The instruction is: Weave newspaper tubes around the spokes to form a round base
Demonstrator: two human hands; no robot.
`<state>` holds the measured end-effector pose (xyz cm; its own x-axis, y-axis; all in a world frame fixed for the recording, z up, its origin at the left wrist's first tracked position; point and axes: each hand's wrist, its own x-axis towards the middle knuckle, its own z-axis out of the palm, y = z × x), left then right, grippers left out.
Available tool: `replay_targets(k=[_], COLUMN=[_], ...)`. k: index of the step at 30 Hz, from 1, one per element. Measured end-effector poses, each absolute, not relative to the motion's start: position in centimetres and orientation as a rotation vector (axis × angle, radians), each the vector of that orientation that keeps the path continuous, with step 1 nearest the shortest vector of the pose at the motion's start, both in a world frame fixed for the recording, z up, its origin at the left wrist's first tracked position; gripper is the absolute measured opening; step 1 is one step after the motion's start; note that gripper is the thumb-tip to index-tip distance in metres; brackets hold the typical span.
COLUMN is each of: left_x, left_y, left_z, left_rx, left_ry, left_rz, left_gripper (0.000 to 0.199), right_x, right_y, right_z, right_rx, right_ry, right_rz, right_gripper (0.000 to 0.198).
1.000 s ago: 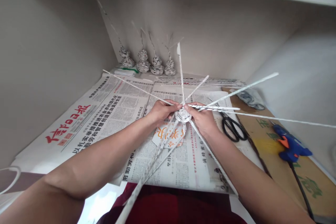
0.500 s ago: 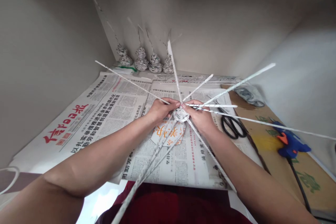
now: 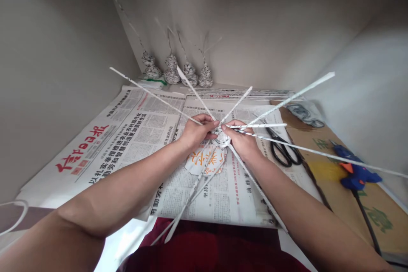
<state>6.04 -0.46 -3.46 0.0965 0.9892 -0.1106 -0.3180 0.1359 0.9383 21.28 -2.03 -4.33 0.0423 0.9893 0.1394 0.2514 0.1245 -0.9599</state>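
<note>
Between my hands is a small round weave of rolled newspaper point(image 3: 223, 139), with several long paper strips fanning out from it. My left hand point(image 3: 200, 131) pinches its left edge, thumb and fingers closed on the paper strips there. Facing it, my right hand point(image 3: 237, 137) grips the other side with the thumb on top, near where strips run off to the right. A long paper strip point(image 3: 309, 151) stretches past the scissors to the right edge of view. Below the weave lies a white paper piece with orange characters point(image 3: 204, 160), on the newspaper.
Spread newspaper point(image 3: 127, 136) covers the work surface. Several gourd-shaped woven pieces point(image 3: 205, 77) stand along the back wall, behind a row of paper sticks point(image 3: 242, 93). Black-handled scissors point(image 3: 282, 153) and a blue glue gun point(image 3: 358, 170) with its cord lie at right, the gun on cardboard point(image 3: 321, 165).
The strip that stood nearly upright now leans left. The strips hanging toward me have swung and reach less far down. Both hands keep hold of the weave.
</note>
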Motion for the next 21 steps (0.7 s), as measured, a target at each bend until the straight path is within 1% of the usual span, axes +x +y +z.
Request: replay_targets(k=[7, 13, 21], left_x=[6.1, 6.2, 6.1], left_y=[-0.7, -0.7, -0.5], left_z=[-3.2, -3.0, -3.3], left_rx=[0.932, 0.926, 0.906], left_ry=[0.958, 0.968, 0.937], left_rz=[1.173, 1.158, 1.114], left_gripper=[0.036, 0.034, 0.035], right_x=[21.0, 21.0, 20.9], right_y=[-1.5, -1.4, -1.6], right_z=[-5.2, -5.8, -5.5], right_rx=[-1.246, -1.256, -1.243], right_ry=[-1.284, -1.223, -1.259], right_rz=[0.984, 1.015, 0.980], right_gripper=[0.024, 0.027, 0.022])
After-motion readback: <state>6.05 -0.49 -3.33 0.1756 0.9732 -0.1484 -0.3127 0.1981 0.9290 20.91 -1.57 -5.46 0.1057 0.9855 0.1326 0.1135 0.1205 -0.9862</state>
